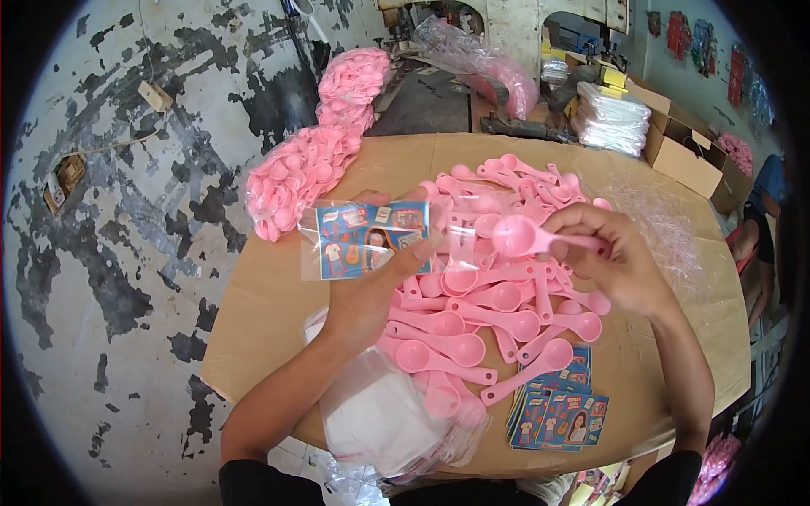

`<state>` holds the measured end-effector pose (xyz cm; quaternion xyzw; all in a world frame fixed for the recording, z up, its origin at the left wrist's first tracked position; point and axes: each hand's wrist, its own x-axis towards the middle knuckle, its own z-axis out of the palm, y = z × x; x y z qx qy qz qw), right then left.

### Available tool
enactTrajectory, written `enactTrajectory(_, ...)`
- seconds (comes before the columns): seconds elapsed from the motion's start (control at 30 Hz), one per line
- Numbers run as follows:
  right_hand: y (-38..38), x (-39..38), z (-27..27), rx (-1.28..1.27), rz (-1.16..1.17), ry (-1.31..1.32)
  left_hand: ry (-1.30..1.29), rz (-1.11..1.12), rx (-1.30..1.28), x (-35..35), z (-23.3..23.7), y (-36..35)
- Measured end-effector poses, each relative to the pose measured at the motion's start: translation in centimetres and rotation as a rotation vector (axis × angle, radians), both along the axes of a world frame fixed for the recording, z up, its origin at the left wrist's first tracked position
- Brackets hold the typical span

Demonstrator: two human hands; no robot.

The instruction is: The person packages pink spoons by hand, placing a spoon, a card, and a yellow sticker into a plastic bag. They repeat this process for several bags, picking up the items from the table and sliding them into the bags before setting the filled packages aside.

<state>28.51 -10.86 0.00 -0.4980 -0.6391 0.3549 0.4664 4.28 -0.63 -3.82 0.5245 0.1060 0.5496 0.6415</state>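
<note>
My left hand [377,282] is closed on a clear plastic bag [450,246] with a blue printed card [350,240] inside it, the thumb pressed over the card's right side. In my right hand [614,257], a pink plastic measuring spoon [516,236] is pinched by its handle, its round bowl pointing left toward the bag's right end. Below both hands spreads a loose heap of pink spoons [498,297]. A stack of blue cards [558,419] lies near the table's front edge, and a pile of clear bags [371,413] rests under my left forearm.
The table is covered in brown paper [266,316]. Full bags of pink spoons [308,164] stand at its back left. Crumpled clear plastic [662,228] lies at the right. Behind are a stack of packed white bags [614,118] and a cardboard box [688,156]. Someone sits at the far right.
</note>
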Motion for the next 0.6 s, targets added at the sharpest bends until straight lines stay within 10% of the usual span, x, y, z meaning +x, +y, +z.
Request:
enactTrajectory(0.3,-1.6,-5.5,-0.7,0.092,0.036,0.166,0.245,-0.234,-0.178,-0.2,-0.5,-2.6)
enactTrajectory(0.6,-5.9,-1.1,7.4,0.245,-0.352,-0.394,0.151,-0.193,0.016,-0.4,0.1,0.3)
